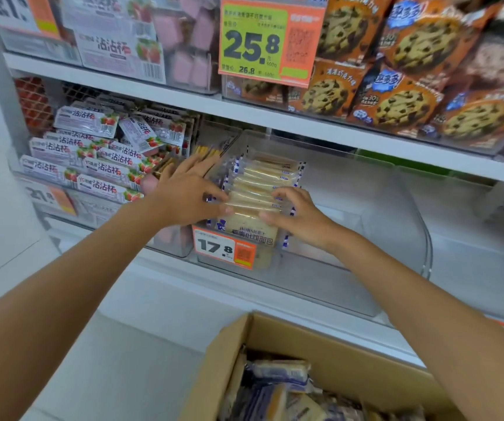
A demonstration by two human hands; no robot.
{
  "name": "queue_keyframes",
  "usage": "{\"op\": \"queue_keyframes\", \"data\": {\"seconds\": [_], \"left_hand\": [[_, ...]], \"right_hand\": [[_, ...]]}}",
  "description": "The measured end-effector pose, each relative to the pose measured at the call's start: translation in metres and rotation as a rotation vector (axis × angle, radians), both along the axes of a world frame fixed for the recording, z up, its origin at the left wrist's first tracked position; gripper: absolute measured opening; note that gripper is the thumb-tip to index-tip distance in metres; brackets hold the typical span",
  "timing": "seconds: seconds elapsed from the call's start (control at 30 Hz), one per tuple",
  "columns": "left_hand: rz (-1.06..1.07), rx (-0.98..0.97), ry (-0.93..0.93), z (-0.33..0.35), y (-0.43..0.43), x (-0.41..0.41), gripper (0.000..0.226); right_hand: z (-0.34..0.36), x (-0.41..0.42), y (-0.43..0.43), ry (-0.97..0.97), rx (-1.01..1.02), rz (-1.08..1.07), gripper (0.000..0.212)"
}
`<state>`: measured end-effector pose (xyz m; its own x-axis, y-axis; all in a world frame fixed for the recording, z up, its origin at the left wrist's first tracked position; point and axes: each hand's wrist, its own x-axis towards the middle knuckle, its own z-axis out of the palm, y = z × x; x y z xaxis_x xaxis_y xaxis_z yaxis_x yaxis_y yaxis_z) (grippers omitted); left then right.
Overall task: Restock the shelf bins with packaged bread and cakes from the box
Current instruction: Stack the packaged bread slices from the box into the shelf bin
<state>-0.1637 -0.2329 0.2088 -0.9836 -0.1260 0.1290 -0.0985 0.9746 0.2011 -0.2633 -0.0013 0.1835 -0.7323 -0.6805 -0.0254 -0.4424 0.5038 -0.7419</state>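
Observation:
A row of packaged bread slices [263, 183] in clear wrappers with blue print stands upright at the left of a clear shelf bin [381, 232]. My left hand [188, 196] lies with straight fingers against the left side of the row, thumb on the front packs. My right hand [298, 217] touches the front right of the row, fingers bent over the packs. A cardboard box [263, 338] at the bottom holds several more wrapped bread packs [278, 372].
An orange 17.8 price tag [225, 247] hangs on the bin's front. White strawberry-print packs [105, 156] fill the bin to the left. Chocolate chip cookie bags [411, 86] and a 25.8 tag [263, 41] sit on the shelf above. The bin's right part holds nothing.

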Motion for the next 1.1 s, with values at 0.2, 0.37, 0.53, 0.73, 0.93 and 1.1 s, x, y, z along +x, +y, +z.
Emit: {"op": "queue_keyframes", "data": {"seconds": [0.2,0.37,0.53,0.73,0.93,1.1], "left_hand": [[0.053,-0.06,0.042,-0.002,0.009,0.0,0.027],[0.109,-0.014,0.294,0.005,0.043,0.015,0.024],[-0.022,0.395,0.231,0.002,0.11,0.049,0.009],[-0.013,0.585,-0.081,-0.076,0.178,0.109,0.013],[0.114,0.66,-0.312,-0.169,0.208,0.156,0.01],[0.101,0.688,-0.355,-0.196,0.218,0.164,0.012]], "right_hand": [[0.004,0.003,0.003,0.035,0.085,-0.033,0.059],[0.013,0.021,0.021,0.291,-0.045,-0.172,0.047],[0.007,0.069,0.064,0.385,-0.105,-0.234,0.01],[-0.072,0.143,0.155,0.222,0.032,-0.165,0.008],[-0.184,0.167,0.237,-0.235,0.34,-0.221,0.023],[-0.24,0.153,0.248,-0.38,0.376,-0.276,0.047]]}}
